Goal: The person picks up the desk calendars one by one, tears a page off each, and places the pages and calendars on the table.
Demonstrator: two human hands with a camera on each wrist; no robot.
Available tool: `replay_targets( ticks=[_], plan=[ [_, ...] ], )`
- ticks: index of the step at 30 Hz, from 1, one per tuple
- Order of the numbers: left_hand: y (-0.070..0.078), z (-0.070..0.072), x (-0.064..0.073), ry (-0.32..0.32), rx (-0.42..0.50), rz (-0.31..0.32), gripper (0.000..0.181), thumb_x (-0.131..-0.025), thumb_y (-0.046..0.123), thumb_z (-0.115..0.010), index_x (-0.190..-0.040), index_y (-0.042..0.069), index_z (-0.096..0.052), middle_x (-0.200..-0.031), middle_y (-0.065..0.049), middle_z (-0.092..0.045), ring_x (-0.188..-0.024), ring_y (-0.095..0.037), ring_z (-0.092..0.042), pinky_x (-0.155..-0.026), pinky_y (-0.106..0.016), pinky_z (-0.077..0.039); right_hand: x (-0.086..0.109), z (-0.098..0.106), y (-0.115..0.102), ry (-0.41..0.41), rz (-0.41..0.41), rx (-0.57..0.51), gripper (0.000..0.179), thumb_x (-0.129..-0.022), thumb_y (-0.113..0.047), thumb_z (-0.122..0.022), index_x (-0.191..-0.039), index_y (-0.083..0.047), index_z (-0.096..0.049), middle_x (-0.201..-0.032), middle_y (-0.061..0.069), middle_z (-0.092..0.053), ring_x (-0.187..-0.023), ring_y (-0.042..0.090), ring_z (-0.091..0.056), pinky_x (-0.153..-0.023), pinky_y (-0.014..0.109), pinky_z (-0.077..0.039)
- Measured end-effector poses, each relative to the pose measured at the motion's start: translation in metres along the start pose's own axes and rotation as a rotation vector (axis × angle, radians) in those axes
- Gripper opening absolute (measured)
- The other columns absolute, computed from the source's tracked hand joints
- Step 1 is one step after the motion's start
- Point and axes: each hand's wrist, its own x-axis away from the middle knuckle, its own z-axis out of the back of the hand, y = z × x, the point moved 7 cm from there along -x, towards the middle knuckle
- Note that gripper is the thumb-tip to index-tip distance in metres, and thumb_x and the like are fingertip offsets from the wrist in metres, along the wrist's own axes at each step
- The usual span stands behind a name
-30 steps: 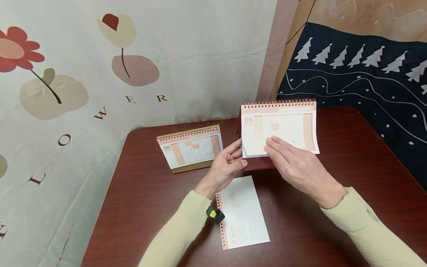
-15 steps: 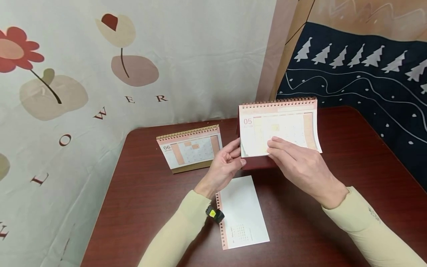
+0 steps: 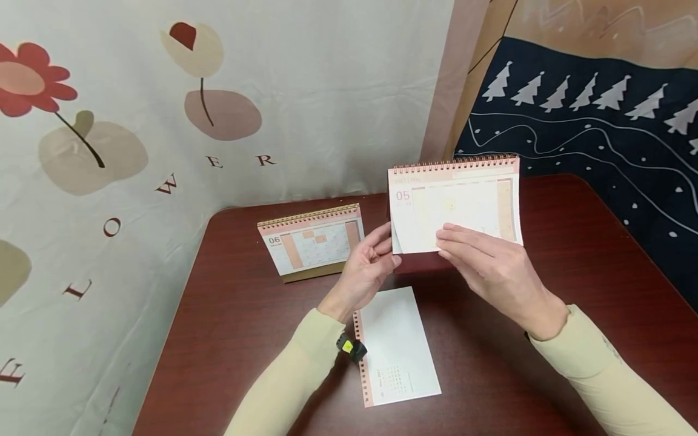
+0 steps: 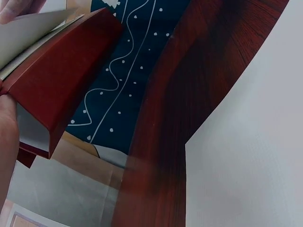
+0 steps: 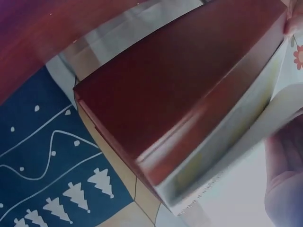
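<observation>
A spiral-bound desk calendar (image 3: 458, 175) with a dark red stand is held up above the table, its front page reading 05. My left hand (image 3: 364, 275) grips its lower left corner, thumb in front and fingers behind. My right hand (image 3: 493, 263) pinches the lower edge of the 05 page and holds it out from the stand. From the left wrist, the red stand (image 4: 71, 61) shows side-on with a gap under the lifted sheet (image 4: 26, 35). In the right wrist view the stand's red base (image 5: 180, 80) faces the camera, and my right hand (image 5: 286, 175) is partly cut off.
A second desk calendar (image 3: 313, 245), showing 06, stands upright on the dark red-brown table (image 3: 245, 339) to the left. One loose white calendar sheet (image 3: 400, 345) with a punched pink edge lies near the left wrist. Printed cloths (image 3: 338, 91) hang behind the table.
The 05 page has tilted further out from the stand, pinched by my right hand, and looks brighter. The held calendar has shifted slightly up and left. My left hand keeps its grip.
</observation>
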Motion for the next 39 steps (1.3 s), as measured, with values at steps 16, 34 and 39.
replay_targets(
  ticks=[16, 34, 39],
  plan=[
    [-0.005, 0.007, -0.003, 0.053, -0.028, 0.025, 0.067, -0.094, -0.021, -0.044, -0.158, -0.007, -0.028, -0.151, -0.038, -0.042, -0.117, -0.01, -0.064, -0.088, -0.02, -0.053, -0.007, -0.003, 0.002, 0.03, 0.007, 0.045, 0.044, -0.11, -0.037, -0.051, -0.097, -0.002, -0.074, -0.102, 0.01, -0.074, -0.098, 0.024, -0.072, -0.092, 0.034, -0.056],
    [-0.007, 0.013, 0.0, 0.099, -0.032, 0.029, 0.065, -0.094, -0.022, -0.043, -0.156, -0.007, -0.032, -0.151, -0.035, -0.043, -0.118, -0.011, -0.065, -0.089, -0.021, -0.053, -0.003, 0.002, 0.014, 0.053, -0.097, -0.084, 0.043, -0.108, -0.04, -0.054, -0.102, -0.003, -0.076, -0.102, 0.008, -0.076, -0.091, 0.022, -0.072, -0.102, 0.013, -0.043],
    [-0.007, 0.014, -0.001, 0.105, -0.029, 0.008, 0.061, -0.095, -0.022, -0.041, -0.154, -0.008, -0.034, -0.151, -0.034, -0.043, -0.119, -0.012, -0.064, -0.093, -0.022, -0.052, -0.005, 0.008, 0.017, 0.087, -0.141, -0.022, 0.044, -0.109, -0.039, -0.052, -0.107, 0.0, -0.072, -0.098, 0.01, -0.075, -0.082, 0.02, -0.07, -0.084, 0.017, -0.053]
  ],
)
